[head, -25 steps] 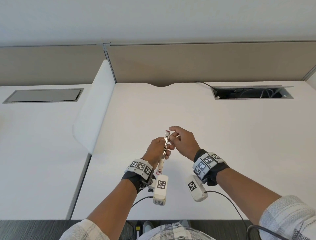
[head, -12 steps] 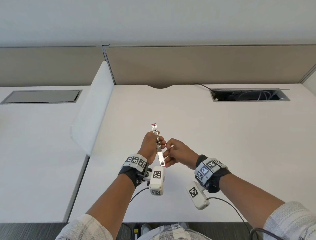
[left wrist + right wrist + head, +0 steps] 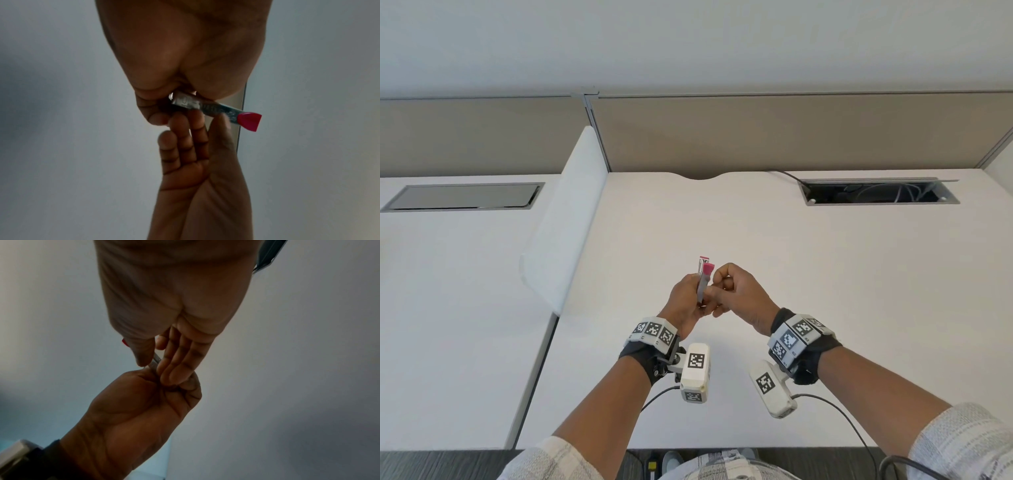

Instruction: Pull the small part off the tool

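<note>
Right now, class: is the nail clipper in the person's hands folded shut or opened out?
Folded shut, it seems: the nail clipper shows its pink-tipped lever lying along the metal body, gripped by the left hand and pinched by the right hand.

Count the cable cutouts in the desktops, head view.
2: closed cable cutout in the left desk; open cable cutout, wires visible, far right of the near desk. Others may lie outside view.

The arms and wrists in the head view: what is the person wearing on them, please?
Each wrist carries a dark strap: left wrist band, right wrist band, both faced with white blocks printed with black-and-white square markers. A white, rounded camera box hangs under each wrist, left camera and right camera, each marked likewise and trailing a black cable. The sleeves are pale grey checked fabric, pushed up the forearms.
</note>
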Tool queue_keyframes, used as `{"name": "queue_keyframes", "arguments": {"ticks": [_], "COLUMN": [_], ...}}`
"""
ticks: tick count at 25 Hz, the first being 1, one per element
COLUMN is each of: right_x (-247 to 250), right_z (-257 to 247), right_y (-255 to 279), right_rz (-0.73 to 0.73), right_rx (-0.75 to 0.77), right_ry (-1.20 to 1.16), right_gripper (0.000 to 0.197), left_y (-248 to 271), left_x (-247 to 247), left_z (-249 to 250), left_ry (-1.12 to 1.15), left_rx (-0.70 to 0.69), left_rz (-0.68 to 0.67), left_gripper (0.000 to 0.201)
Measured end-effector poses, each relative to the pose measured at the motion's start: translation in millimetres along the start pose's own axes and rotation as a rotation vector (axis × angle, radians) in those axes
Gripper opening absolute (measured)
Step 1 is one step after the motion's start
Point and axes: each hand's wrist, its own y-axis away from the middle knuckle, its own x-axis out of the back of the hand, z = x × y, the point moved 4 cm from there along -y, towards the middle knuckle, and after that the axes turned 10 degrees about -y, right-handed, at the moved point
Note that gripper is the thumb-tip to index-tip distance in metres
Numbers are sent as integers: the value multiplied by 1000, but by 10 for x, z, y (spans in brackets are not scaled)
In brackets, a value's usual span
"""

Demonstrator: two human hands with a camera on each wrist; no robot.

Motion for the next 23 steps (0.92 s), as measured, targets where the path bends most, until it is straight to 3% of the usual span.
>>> {"name": "queue_keyframes", "arguments": {"ticks": [3, 5, 8, 11, 15, 23], "right_x": [66, 103, 129, 127, 173, 175], "right_z": [16, 11, 13, 30, 25, 75], "right_y": [-51, -69, -108, -191, -276, -346], "right_rz": [141, 239, 307, 231, 239, 249], "right_rx": [34, 39, -16, -98, -54, -32], "right_ry": [98, 142, 112, 33, 109, 81], "right_gripper": [24, 31, 41, 49, 40, 29], "left_y": [17, 4, -7, 11, 34, -44], "left_x": [-80, -113, -100, -96, -130, -63], "left_z": [-38, -41, -40, -23, -9, -49], "left_ry": [-95, -170, -281, -396, -466, -593], "left_rx": [-5, -34, -105, -186, -231, -254], "left_rz": [-44, -38, 14, 20, 18, 119], "left_gripper": [59, 66, 62, 52, 43, 44]}}
